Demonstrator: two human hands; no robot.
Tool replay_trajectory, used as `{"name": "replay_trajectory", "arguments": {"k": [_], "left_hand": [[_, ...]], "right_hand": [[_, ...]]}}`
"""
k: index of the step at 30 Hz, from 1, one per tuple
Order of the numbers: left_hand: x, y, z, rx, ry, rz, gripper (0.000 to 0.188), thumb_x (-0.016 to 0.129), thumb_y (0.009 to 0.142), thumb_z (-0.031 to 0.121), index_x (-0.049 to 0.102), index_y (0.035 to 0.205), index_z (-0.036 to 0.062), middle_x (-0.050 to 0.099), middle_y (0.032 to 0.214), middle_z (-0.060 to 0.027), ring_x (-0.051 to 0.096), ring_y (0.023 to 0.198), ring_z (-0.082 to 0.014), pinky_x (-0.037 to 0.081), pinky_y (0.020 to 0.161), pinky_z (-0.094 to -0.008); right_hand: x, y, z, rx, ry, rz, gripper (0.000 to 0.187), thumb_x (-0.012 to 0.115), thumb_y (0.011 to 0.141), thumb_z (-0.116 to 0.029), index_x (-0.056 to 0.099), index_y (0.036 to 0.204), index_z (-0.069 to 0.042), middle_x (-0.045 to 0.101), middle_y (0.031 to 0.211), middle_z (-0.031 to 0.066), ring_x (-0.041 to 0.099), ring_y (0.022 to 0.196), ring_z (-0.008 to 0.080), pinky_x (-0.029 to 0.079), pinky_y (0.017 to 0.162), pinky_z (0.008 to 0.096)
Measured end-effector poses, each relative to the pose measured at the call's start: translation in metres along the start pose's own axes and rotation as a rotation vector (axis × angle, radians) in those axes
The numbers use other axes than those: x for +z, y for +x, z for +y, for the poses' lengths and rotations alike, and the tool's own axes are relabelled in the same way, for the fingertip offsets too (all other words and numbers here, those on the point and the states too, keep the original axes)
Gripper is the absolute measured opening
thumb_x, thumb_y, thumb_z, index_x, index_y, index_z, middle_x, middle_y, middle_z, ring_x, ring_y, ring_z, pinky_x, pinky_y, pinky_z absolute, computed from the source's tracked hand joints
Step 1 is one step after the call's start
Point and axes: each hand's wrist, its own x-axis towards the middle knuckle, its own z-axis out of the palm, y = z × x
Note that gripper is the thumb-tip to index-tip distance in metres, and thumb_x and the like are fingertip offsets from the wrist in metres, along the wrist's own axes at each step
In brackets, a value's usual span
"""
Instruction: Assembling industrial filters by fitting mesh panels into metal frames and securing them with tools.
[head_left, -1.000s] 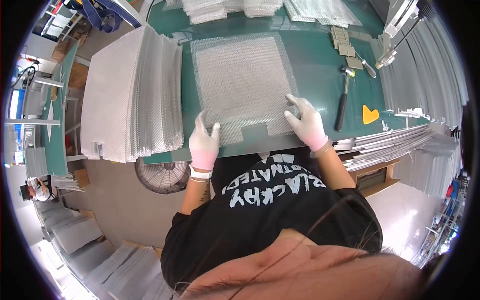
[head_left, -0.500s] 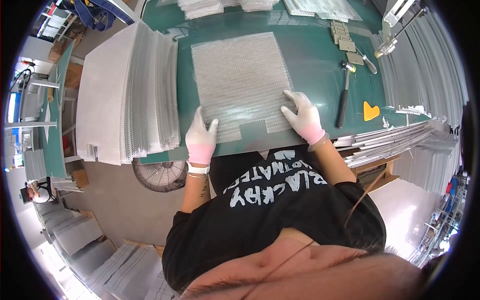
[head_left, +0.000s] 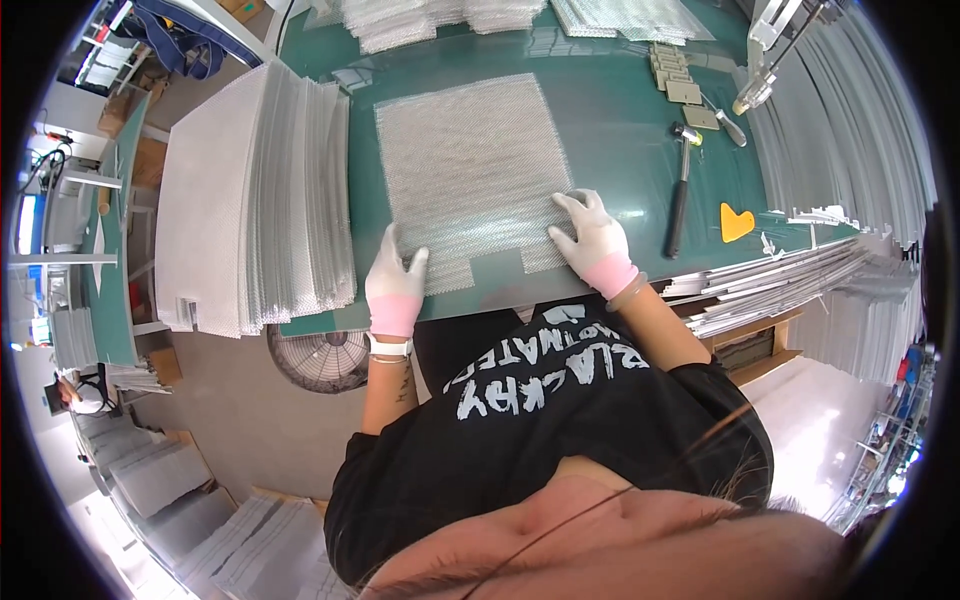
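1. Mesh-textured sheet [head_left: 470, 160]: silvery grey, semi-translucent, fine all-over pattern, roughly rectangular. Near edge has a squarish notch, green showing through it. Lies flat, slightly skewed, on green tabletop [head_left: 640, 170], close to the near edge. Single or layered: can't tell.
2. Left hand [head_left: 395, 283]: white glove, pink cuff; at sheet's near left corner. Thumb and forefinger apart; firm contact with the edge unclear.
3. Right hand [head_left: 597, 243]: same glove type; at sheet's right edge, near end. Thumb and forefinger apart, curved inward; pressure can't be told.
4. Left of sheet: tall leaning stack of similar sheets [head_left: 215, 200].
5. Right: hammer [head_left: 678, 195], yellow scraper [head_left: 737, 223], screwdriver [head_left: 732, 128].
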Motion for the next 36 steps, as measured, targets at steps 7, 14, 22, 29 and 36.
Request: {"name": "replay_trajectory", "arguments": {"k": [7, 14, 22, 29, 36], "left_hand": [[-0.004, 0.002, 0.010, -0.029, 0.033, 0.000, 0.061, 0.068, 0.085, 0.028, 0.046, 0.134, -0.0005, 0.061, 0.117, -0.0218, 0.063, 0.098, -0.0358, 0.050, 0.087, -0.0400], [-0.015, 0.011, 0.011, 0.232, 0.292, -0.013, 0.059, 0.070, 0.080, 0.026, 0.053, 0.133, 0.0090, 0.041, 0.145, -0.0191, 0.044, 0.126, -0.0424, 0.040, 0.103, -0.0468], [0.018, 0.033, 0.035, 0.325, 0.186, -0.102, 0.054, 0.069, 0.080, 0.027, 0.057, 0.130, 0.0115, 0.045, 0.143, -0.0127, 0.035, 0.132, -0.0451, 0.026, 0.111, -0.0518], [0.008, 0.024, 0.056, 0.364, 0.112, 0.113, 0.068, 0.072, 0.078, 0.022, 0.044, 0.137, 0.0038, 0.036, 0.146, -0.0216, 0.029, 0.137, -0.0449, 0.022, 0.114, -0.0512], [0.011, 0.008, 0.063, 0.433, -0.488, 0.021, 0.052, 0.065, 0.086, 0.018, 0.051, 0.132, -0.0001, 0.050, 0.136, -0.0198, 0.045, 0.129, -0.0360, 0.034, 0.109, -0.0433]], "right_hand": [[-0.007, 0.002, -0.001, 0.017, -0.053, -0.032, 0.046, 0.066, 0.084, -0.027, 0.058, 0.127, -0.013, 0.051, 0.126, 0.0192, 0.062, 0.100, 0.0358, 0.052, 0.085, 0.0408], [-0.048, 0.047, 0.034, -0.231, -0.279, 0.061, 0.036, 0.067, 0.078, -0.030, 0.065, 0.111, -0.015, 0.053, 0.119, 0.0208, 0.058, 0.103, 0.0376, 0.049, 0.089, 0.0449], [-0.125, 0.268, 0.133, 0.294, -0.499, 0.389, 0.078, 0.068, 0.076, -0.055, 0.050, 0.135, -0.007, 0.062, 0.121, 0.0190, 0.058, 0.112, 0.0370, 0.044, 0.100, 0.0433], [-0.163, 0.322, 0.198, 0.372, 0.154, 0.658, 0.087, 0.069, 0.077, -0.058, 0.045, 0.140, -0.004, 0.058, 0.130, 0.0152, 0.058, 0.117, 0.0301, 0.045, 0.100, 0.0394], [-0.165, 0.212, 0.136, -0.371, 0.694, 0.864, 0.075, 0.072, 0.083, -0.012, 0.030, 0.143, 0.003, 0.049, 0.133, 0.0149, 0.052, 0.118, 0.0248, 0.039, 0.105, 0.0365]]}}
